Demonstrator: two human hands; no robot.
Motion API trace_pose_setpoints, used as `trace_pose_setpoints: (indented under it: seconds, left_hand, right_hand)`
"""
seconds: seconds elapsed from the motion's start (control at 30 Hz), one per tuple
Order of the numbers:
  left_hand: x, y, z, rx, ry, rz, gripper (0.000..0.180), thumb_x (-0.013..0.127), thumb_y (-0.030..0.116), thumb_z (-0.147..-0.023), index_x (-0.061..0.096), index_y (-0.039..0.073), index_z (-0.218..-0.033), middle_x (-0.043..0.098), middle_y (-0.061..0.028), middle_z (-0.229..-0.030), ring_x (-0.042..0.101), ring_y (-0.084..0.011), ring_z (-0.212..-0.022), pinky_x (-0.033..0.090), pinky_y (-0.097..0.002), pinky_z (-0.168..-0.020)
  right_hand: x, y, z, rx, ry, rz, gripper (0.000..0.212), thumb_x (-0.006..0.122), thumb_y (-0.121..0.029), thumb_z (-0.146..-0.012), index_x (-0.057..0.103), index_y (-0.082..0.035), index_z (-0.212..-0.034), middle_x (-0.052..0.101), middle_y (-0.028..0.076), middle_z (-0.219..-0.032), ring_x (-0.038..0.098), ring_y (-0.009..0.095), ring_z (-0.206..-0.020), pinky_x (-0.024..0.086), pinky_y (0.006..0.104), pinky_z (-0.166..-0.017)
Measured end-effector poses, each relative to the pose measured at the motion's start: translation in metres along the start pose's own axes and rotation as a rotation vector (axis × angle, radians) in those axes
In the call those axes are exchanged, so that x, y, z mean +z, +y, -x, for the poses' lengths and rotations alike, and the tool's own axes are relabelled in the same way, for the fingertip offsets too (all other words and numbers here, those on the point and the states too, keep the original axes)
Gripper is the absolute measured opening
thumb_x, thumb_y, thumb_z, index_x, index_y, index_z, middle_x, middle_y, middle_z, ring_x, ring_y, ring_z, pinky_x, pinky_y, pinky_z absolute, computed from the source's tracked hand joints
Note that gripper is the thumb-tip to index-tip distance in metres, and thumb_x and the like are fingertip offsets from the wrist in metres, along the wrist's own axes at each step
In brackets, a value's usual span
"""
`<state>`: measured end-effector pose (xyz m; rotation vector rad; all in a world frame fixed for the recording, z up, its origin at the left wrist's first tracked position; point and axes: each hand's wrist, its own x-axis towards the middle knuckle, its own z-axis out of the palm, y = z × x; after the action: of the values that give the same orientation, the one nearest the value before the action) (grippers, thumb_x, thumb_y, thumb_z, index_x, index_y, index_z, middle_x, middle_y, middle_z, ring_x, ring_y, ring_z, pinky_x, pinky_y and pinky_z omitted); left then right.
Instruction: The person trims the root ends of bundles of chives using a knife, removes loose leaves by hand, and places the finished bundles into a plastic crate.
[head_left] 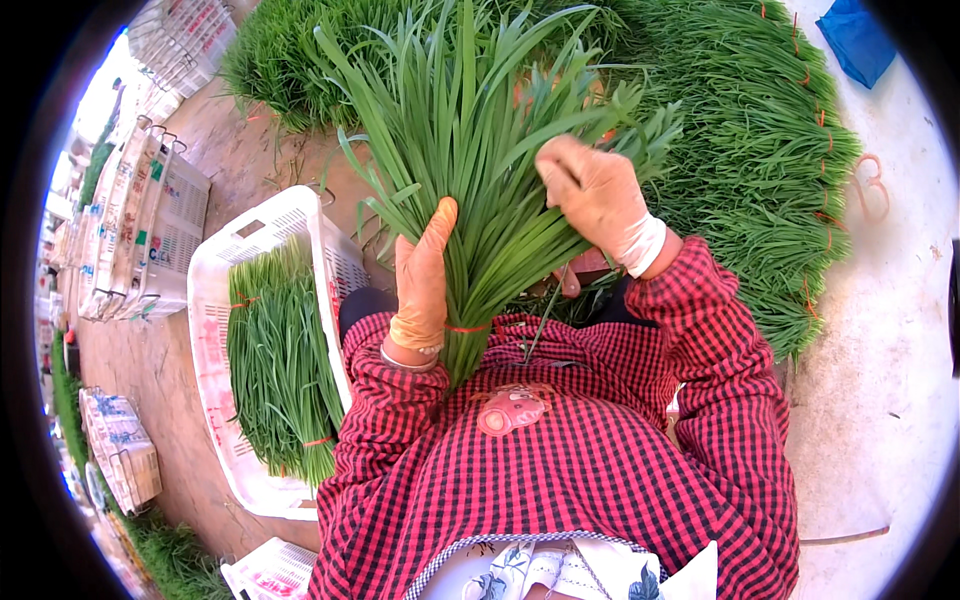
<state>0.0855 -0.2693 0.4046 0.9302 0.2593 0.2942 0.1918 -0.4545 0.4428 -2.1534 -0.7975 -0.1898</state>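
My left hand (420, 285), in an orange-tan glove, is wrapped round a bunch of garlic chives (470, 215) with its thumb pointing up along the leaves. The cut ends point down toward my checked shirt, and the long leaves fan out above. A thin red band (467, 328) circles the bunch low down, just under the left hand. My right hand (598, 195), gloved too, is curled closed at the right side of the fanned leaves. Whatever its fingers hold is hidden.
At my left stands a white plastic crate (205, 320) with tied chive bunches (285, 370) inside. Large heaps of chives (750, 150) lie ahead and to the right. Stacked crates (150, 225) stand far left. A blue bag (857, 42) lies at the upper right.
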Motion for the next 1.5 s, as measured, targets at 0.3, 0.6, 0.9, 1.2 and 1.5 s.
trace_pose_setpoints:
  seconds: [0.3, 0.6, 0.9, 1.2, 1.5]
  left_hand:
    - [-0.016, -0.004, -0.001, -0.045, 0.040, -0.043, 0.037, 0.064, 0.022, -0.098, 0.059, 0.001, -0.128, 0.068, -0.0075, -0.114, 0.068, -0.0200, -0.095, 0.057, -0.0345, -0.083]
    - [-0.006, 0.002, 0.002, 0.011, 0.009, -0.012, 0.032, 0.060, 0.017, -0.100, 0.059, 0.000, -0.127, 0.068, -0.0091, -0.115, 0.068, -0.0197, -0.095, 0.057, -0.0327, -0.082]
    - [-0.044, 0.005, -0.011, -0.157, -0.099, 0.313, 0.045, 0.053, 0.035, -0.103, 0.057, -0.001, -0.131, 0.067, -0.0153, -0.124, 0.066, -0.0317, -0.108, 0.052, -0.0464, -0.098]
    - [-0.038, 0.001, -0.010, -0.181, -0.129, 0.471, 0.043, 0.049, 0.029, -0.104, 0.054, -0.001, -0.134, 0.065, -0.0160, -0.126, 0.066, -0.0318, -0.109, 0.053, -0.0462, -0.098]
    - [-0.016, -0.001, 0.005, 0.026, -0.026, 0.062, 0.038, 0.058, 0.027, -0.102, 0.058, 0.002, -0.131, 0.065, -0.0078, -0.122, 0.064, -0.0182, -0.105, 0.053, -0.0327, -0.091]
  right_hand:
    - [-0.049, 0.024, -0.015, 0.284, 0.336, -0.506, 0.021, 0.059, -0.018, -0.098, 0.063, 0.001, -0.106, 0.070, 0.008, -0.072, 0.070, 0.015, -0.068, 0.058, 0.0279, -0.068]
    - [-0.043, -0.046, -0.002, -0.534, 0.199, 0.483, 0.032, 0.068, -0.020, -0.089, 0.070, -0.008, -0.119, 0.069, 0.011, -0.119, 0.052, 0.027, -0.132, 0.026, 0.0433, -0.121]
    - [-0.005, -0.026, 0.031, -0.525, -0.218, 0.454, 0.054, 0.072, -0.048, -0.082, 0.061, -0.006, -0.114, 0.058, 0.008, -0.086, 0.063, 0.029, -0.091, 0.033, 0.0492, -0.114]
    - [-0.009, -0.031, 0.029, -0.508, -0.197, 0.441, 0.037, 0.073, -0.037, -0.083, 0.065, -0.007, -0.104, 0.061, 0.007, -0.087, 0.064, 0.027, -0.093, 0.033, 0.0468, -0.114]
    - [-0.005, -0.052, 0.013, -0.588, -0.022, 0.282, 0.029, 0.073, -0.025, -0.082, 0.069, -0.008, -0.106, 0.066, 0.008, -0.112, 0.061, 0.027, -0.116, 0.036, 0.0468, -0.114]
